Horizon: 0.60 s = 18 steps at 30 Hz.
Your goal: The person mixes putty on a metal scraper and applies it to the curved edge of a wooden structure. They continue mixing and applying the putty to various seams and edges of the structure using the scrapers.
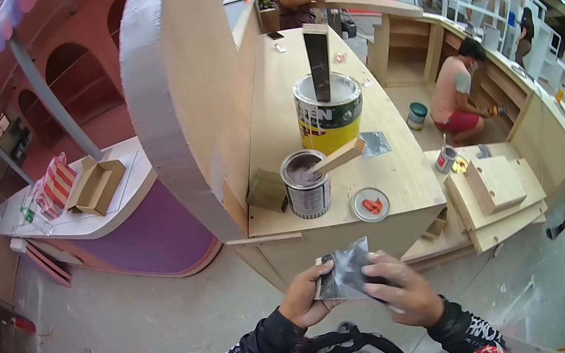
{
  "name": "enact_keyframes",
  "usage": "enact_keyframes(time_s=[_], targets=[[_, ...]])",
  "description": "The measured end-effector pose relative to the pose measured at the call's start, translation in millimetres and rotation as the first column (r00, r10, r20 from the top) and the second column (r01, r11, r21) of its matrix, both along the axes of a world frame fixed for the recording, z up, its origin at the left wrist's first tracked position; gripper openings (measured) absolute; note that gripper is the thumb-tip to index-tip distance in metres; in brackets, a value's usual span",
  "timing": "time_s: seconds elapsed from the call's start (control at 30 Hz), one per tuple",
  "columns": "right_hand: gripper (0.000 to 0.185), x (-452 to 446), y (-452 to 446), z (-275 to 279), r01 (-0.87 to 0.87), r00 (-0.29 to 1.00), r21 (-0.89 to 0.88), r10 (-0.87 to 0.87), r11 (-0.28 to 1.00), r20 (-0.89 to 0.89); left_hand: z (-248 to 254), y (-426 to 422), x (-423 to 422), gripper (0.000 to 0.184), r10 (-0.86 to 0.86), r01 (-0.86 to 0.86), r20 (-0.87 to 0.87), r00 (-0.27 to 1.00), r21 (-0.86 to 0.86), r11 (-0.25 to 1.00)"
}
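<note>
Left hand pinches a dark sheet; right hand curls over it.

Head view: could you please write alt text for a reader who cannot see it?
A person's left hand grips a shiny flat sheet, the right hand at its edge. Ahead, a wooden counter holds a small can, a large can and a lid; a co-worker crouches beyond.
</note>
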State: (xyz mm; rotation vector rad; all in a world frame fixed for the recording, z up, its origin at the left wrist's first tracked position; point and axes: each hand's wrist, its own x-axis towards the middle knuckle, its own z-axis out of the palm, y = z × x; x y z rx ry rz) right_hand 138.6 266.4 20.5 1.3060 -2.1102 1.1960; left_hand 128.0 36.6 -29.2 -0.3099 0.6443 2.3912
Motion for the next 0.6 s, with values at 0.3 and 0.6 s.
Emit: enact_keyframes(time_s=[0.3, 0.6], targets=[[0.057, -17.5, 25.5, 16.6, 0.118, 0.969, 0.385, -0.191, 0.915, 0.157, 1.8, -21.7, -0.6, 0.029, 0.213, -0.251, -0.196, 0.957, -0.196, 0.948], [0.057, -23.2, 14.8, 39.2, 0.075, 0.994, 0.566, -0.016, 0.821, -0.108, -22.2, 0.7, -11.1, 0.028, 0.158, -0.273, -0.343, 0.926, -0.318, 0.908]])
